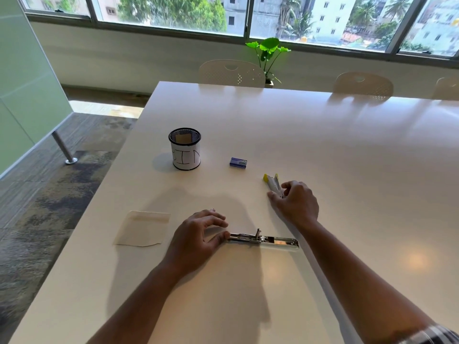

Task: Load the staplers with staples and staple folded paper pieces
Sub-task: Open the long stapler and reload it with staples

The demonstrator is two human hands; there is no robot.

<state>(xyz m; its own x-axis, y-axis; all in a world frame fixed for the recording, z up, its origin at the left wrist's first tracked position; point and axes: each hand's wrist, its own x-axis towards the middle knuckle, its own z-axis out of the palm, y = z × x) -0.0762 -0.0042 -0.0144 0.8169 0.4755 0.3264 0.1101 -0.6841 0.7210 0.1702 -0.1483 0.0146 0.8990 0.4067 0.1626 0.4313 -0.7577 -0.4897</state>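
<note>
both hands [198, 234] [296, 202] low, palms down, fingers loosely curled

Bright daylight comes in through the windows [173, 13], making shiny glare and soft shadows on the bench [323, 145], and the edges look bent.

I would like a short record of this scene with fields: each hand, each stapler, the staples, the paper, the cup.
left hand: fingertips on the end of the silver stapler
right hand: on the yellow stapler, grip unclear
silver stapler: opened flat on the table
yellow stapler: lying on the table
staple box: blue, untouched
folded paper: left of the left hand, untouched
mesh cup: holds a brown piece
</note>
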